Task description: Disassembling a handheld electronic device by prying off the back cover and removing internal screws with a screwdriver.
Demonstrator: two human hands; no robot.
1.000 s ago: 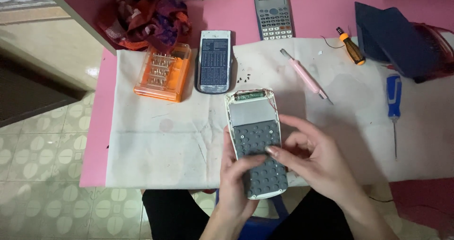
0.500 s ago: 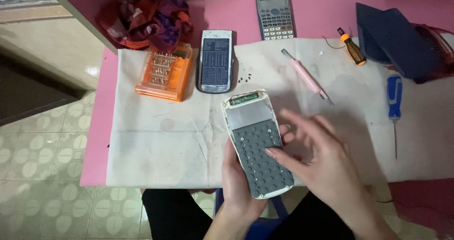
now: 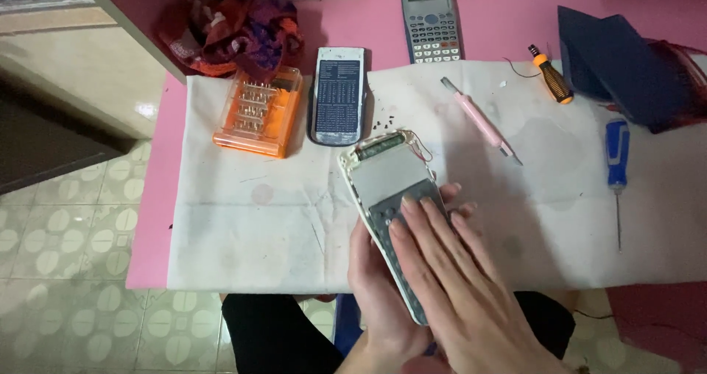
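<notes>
An opened calculator shell [image 3: 383, 171], white-edged with a grey inner panel and thin red wires at its top, is held above the white cloth [image 3: 243, 226]. My left hand [image 3: 372, 300] grips it from below and behind. My right hand [image 3: 456, 278] lies flat on top of its keypad side, fingers together and stretched out, covering the lower half.
On the cloth lie an orange bit case [image 3: 259, 112], a dark calculator back cover [image 3: 339, 95], tiny screws [image 3: 387, 120], a pink tool [image 3: 480, 120] and a blue screwdriver [image 3: 617, 168]. A grey calculator [image 3: 431, 24], an orange-handled screwdriver [image 3: 551, 73], a dark blue box [image 3: 626, 64] and crumpled fabric [image 3: 236, 35] sit behind.
My right hand went from fingertips on the keypad, lifted briefly, then laid flat over the panel. The shell tilted slightly, its top leaning to the left.
</notes>
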